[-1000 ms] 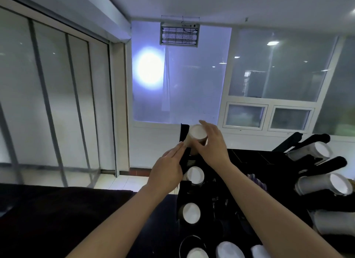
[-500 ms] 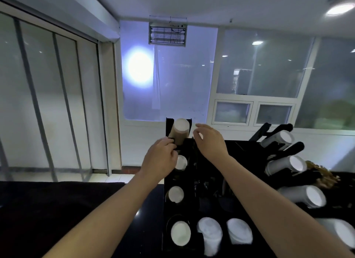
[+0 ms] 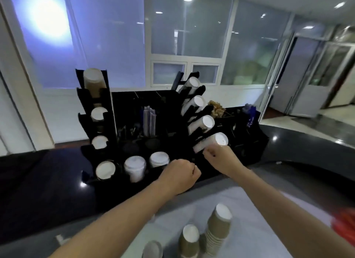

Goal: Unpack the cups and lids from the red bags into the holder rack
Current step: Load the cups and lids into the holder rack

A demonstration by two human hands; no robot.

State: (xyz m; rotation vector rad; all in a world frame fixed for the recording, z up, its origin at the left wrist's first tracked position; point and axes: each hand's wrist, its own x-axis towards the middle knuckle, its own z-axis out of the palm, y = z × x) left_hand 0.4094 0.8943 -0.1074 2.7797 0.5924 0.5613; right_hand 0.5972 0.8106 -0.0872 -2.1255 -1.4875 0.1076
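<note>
A black holder rack [image 3: 138, 104] stands on the dark counter. Its left column holds a brown cup stack [image 3: 94, 82] at the top and white-topped cups below; lids [image 3: 135, 166] sit along the front, and slanted white cup stacks [image 3: 210, 142] fill the right side. My left hand [image 3: 177, 176] hangs in a loose fist in front of the rack and holds nothing. My right hand [image 3: 221, 159] is just below the lowest slanted stack, fingers curled; whether it grips the stack is unclear. Brown cup stacks [image 3: 219, 229] stand on a white surface near me. A red bag [image 3: 343, 227] shows at the right edge.
Straws or packets [image 3: 149, 121] stand in the rack's middle compartments. A brown bundle [image 3: 217, 107] and a blue item [image 3: 250, 113] sit in a tray to the right. Glass partitions rise behind, and a doorway opens at far right.
Both hands left the brown cup stack at the rack's top left and dropped to its front right. The view swung down and right, bringing the near cup stacks and red bag into sight.
</note>
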